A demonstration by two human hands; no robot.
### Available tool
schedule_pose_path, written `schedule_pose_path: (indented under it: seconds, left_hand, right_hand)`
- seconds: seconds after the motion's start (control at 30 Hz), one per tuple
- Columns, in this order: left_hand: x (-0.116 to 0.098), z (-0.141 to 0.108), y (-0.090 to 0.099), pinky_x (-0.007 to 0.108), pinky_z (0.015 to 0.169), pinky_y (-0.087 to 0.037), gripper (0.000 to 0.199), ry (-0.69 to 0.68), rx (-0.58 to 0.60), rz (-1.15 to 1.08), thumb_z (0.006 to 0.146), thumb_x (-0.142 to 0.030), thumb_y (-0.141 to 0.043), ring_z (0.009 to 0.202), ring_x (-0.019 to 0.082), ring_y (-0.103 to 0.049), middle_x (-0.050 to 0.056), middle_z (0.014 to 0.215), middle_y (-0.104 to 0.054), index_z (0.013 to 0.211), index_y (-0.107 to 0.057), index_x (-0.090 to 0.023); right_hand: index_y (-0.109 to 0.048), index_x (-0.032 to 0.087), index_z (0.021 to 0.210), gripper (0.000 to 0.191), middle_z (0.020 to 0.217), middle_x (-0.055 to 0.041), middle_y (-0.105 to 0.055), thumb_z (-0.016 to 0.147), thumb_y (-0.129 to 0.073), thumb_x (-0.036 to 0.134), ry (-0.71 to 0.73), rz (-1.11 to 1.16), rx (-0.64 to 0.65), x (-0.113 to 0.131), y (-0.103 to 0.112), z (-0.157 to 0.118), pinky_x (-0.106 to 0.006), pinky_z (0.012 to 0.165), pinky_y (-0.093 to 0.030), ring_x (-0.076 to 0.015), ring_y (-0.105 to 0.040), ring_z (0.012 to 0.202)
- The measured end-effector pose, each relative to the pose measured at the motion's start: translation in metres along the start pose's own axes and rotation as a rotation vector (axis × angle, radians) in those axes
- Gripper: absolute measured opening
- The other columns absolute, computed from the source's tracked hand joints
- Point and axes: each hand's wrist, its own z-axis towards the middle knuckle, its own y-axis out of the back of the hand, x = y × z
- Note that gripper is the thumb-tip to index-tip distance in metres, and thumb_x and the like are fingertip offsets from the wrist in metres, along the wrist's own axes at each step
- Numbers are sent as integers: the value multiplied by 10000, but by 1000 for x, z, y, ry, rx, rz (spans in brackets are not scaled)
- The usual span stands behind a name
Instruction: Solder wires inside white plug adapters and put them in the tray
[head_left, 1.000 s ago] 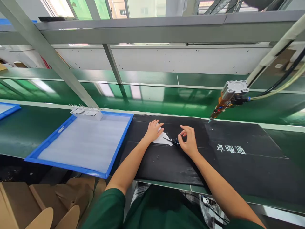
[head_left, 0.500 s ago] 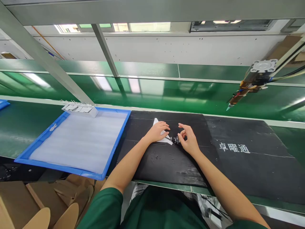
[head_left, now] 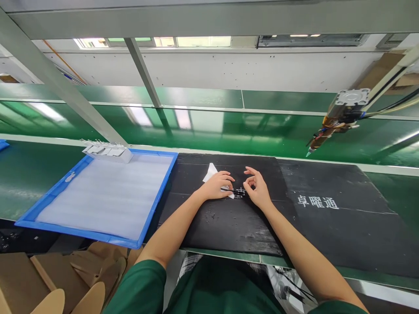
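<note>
My left hand (head_left: 218, 185) is bent over a flat white piece (head_left: 210, 170), its fingers curled down onto it. Part of the piece sticks out past the wrist side, and a small bit shows below the fingertips. A thin black strand, like a cable (head_left: 236, 192), runs from under those fingertips toward the right. On that side, my right hand (head_left: 258, 189) hovers near the strand's end with its index finger stretched and thumb apart, the other fingers loosely curled. Whether it touches the strand I cannot make out. Both hands are over a black mat (head_left: 222, 226) with white characters.
To the left lies a blue-rimmed tray (head_left: 138, 237) lined with white foam. A row of white parts (head_left: 108, 151) rests at its back edge. A tool with a pointed tip (head_left: 327, 128) hangs at the right. Cardboard boxes (head_left: 42, 279) stand low on the left.
The white piece has turned and shifted slightly left under my left hand, with more of it showing behind the hand. My right hand has hardly moved. The view has tilted a little.
</note>
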Motion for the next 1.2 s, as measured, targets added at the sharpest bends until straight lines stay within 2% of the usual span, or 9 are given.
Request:
schedule_pose_path:
  seconds: [0.13, 0.27, 0.4, 0.6, 0.83, 1.2]
  left_hand:
    - [2, 0, 3, 423, 1054, -454, 66, -2, -44, -29, 808, -212, -727, 1198, 248, -551, 54, 1077, -710, 771, -674, -200]
    - [5, -1, 6, 416, 1027, -465, 38, 27, -57, 28, 832, -204, -697, 1161, 244, -573, 50, 1004, -716, 815, -663, -199]
    - [6, -1, 7, 417, 1017, -469, 31, 43, -61, 83, 835, -197, -688, 1141, 250, -581, 60, 1027, -707, 832, -658, -191]
    - [5, 0, 5, 409, 1003, -479, 57, 41, -70, 90, 848, -215, -676, 1099, 238, -594, 68, 1070, -685, 900, -668, -193]
    - [0, -3, -2, 414, 1023, -467, 164, -2, -59, 108, 890, -256, -649, 1127, 236, -580, 69, 1125, -668, 1041, -685, -204]
    - [-1, -4, -4, 405, 1006, -485, 111, -29, -74, 98, 906, -211, -619, 1100, 222, -592, 72, 1091, -675, 989, -687, -184]
  right_hand:
    - [-527, 222, 1260, 454, 1120, -85, -599, 808, -536, 182, -60, 24, -12, -6, 2, 1, -268, 580, -513, -103, -586, 665]
    - [-628, 217, 1120, 304, 1134, -88, -587, 832, -533, 204, -80, 41, -15, -8, 5, 3, -294, 626, -527, -96, -573, 654]
    - [-684, 211, 1000, 219, 1180, -103, -585, 847, -527, 214, -69, 18, -12, -8, 7, 4, -325, 674, -541, -94, -562, 642]
    - [-701, 212, 961, 220, 1185, -103, -601, 833, -523, 198, -67, -6, 16, -6, 9, 3, -317, 655, -539, -100, -566, 645]
    - [-706, 217, 925, 311, 1094, -79, -653, 726, -501, 94, 1, -65, 87, 5, 4, -1, -266, 540, -474, -88, -528, 568]
    - [-694, 226, 928, 298, 1056, -66, -653, 745, -501, 92, 69, -112, 122, 14, 2, -5, -265, 540, -476, -91, -506, 563]
